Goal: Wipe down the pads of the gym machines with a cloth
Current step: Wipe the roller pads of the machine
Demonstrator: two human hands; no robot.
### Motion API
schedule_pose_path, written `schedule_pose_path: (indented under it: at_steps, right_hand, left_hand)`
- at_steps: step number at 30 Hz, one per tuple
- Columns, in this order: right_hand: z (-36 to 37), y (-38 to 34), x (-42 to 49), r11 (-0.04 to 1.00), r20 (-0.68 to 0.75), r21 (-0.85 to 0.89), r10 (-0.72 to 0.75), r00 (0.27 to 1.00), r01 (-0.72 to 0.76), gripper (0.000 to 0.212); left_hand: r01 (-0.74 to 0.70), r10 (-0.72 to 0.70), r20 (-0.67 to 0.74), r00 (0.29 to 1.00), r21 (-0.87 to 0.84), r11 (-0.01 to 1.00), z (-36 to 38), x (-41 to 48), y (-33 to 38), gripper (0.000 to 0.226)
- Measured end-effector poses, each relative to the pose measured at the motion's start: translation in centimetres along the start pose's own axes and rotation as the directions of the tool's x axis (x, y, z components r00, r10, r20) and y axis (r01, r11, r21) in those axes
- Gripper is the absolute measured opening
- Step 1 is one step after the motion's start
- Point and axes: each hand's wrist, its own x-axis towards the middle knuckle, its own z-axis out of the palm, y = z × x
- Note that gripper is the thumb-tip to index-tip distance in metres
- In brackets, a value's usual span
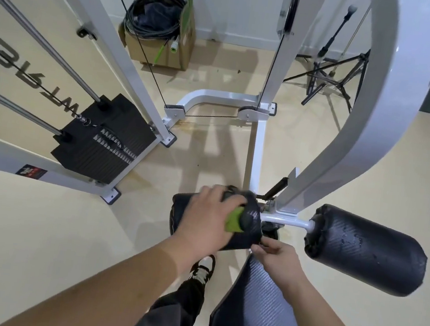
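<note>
1. Centre frame: my left hand (213,214) lies over the top of the nearer roller pad (251,220), fingers curled down onto a green cloth (235,221) and holding it against the black cover.
2. Just below and right of it, my right hand (275,257) pinches the lower edge of the same pad between thumb and fingertips (257,246).
3. Right of centre, a second roller pad (365,249) sits on the other end of the white crossbar (286,221), well apart from both hands, its cover scuffed.
4. Bottom centre: the grey seat pad (258,311) runs out of frame beneath my right forearm, beside my dark-trousered leg (177,307).
5. Left of frame: the black weight stack (103,135) stands on its guide rods inside the white machine frame (378,101).
6. Top of frame: a cardboard box (165,53) topped with coiled black cable (156,14) stands by the wall; a folded tripod (330,76) stands at upper right.
</note>
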Motion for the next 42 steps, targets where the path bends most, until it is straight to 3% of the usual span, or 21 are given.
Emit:
schedule_pose_path:
  at_steps: [2,6,9,12,14,16,18,20,22,24,27,30,32,34,38,40,42]
  right_hand:
    - [-0.4,-1.2,0.0,0.999,0.054,-0.038,-0.037,0.998,0.039,0.024]
    - [0.0,-3.0,-0.2,0.991,0.04,0.03,-0.132,0.99,0.131,0.049]
    - [1.1,-2.5,0.1,0.983,-0.011,-0.037,-0.179,0.984,0.178,0.051]
    - [1.3,-2.2,-0.3,0.983,-0.072,-0.097,-0.165,0.984,0.157,0.028]
    - [1.2,-2.0,-0.2,0.98,-0.107,-0.137,-0.159,0.981,0.144,0.032]
    - [1.1,-2.2,-0.2,0.984,-0.082,-0.071,-0.17,0.982,0.165,0.027]
    - [1.1,-2.5,-0.5,0.988,-0.043,0.034,-0.147,0.988,0.148,0.035]
    - [1.1,-2.6,-0.8,0.989,-0.009,0.043,-0.141,0.99,0.141,0.039]
    - [0.9,-2.8,-0.4,0.995,-0.005,0.019,-0.102,0.995,0.102,0.036]
    - [0.4,-3.4,0.4,0.999,0.005,0.005,-0.044,0.999,0.044,0.024]
    - [0.5,-5.9,0.9,0.99,-0.048,-0.13,-0.052,0.997,0.046,0.045]
    - [1.7,-6.7,0.8,0.954,-0.108,-0.276,-0.152,0.982,0.117,0.04]
    - [2.1,-5.8,0.7,0.954,-0.122,-0.281,-0.141,0.982,0.103,0.031]
    - [2.1,-4.8,0.6,0.973,-0.13,-0.208,-0.13,0.983,0.101,0.027]
    - [2.3,-4.7,0.7,0.969,-0.158,-0.207,-0.169,0.973,0.135,0.028]
    - [2.5,-5.1,1.0,0.968,-0.162,-0.217,-0.162,0.973,0.125,0.025]
    - [2.4,-5.2,0.9,0.964,-0.165,-0.236,-0.162,0.973,0.121,0.017]
  left_hand:
    - [0.165,-0.165,-0.111,0.98,-0.004,0.986,-1.1,-1.9,-3.2,0.061]
    - [0.332,-0.336,-0.121,0.934,-0.05,0.942,-1.3,-2.7,-3.6,0.055]
    - [0.248,-0.249,-0.112,0.962,-0.022,0.968,0.6,-0.7,0.6,0.057]
    - [0.067,-0.067,-0.005,0.998,-0.035,0.997,2.4,2.2,5.2,0.064]
    - [-0.028,0.03,0.075,0.997,-0.029,0.999,2.4,3.6,6.1,0.062]
    - [-0.051,0.054,0.085,0.995,-0.035,0.998,1.8,3.6,4.7,0.064]
    - [0.034,-0.033,0.024,0.999,-0.05,0.998,0.6,2.5,1.4,0.066]
    - [0.213,-0.216,-0.04,0.976,-0.059,0.975,-0.7,1.5,-3.1,0.063]
    - [0.394,-0.396,-0.025,0.918,-0.059,0.917,-1.9,1.4,-6.7,0.06]
    - [0.456,-0.455,0.024,0.89,-0.078,0.887,-2.5,1.7,-7.4,0.055]
    - [0.325,-0.325,0.0,0.946,0.029,0.945,-2.3,-0.5,-4.6,0.053]
    - [0.195,-0.194,-0.015,0.981,0.061,0.979,-1.3,-5.0,-3.4,0.055]
    - [0.142,-0.142,-0.008,0.99,0.032,0.989,-0.6,-7.4,-3.9,0.058]
    - [0.15,-0.15,-0.015,0.989,-0.011,0.989,-0.5,-7.6,-4.5,0.059]
    - [0.352,-0.356,-0.151,0.922,-0.054,0.934,-0.6,-2.5,-2.9,0.054]
    - [0.359,-0.357,-0.097,0.929,-0.005,0.934,-0.5,1.0,-0.6,0.056]
    - [0.229,-0.228,0.042,0.973,-0.022,0.973,0.2,3.8,2.3,0.061]
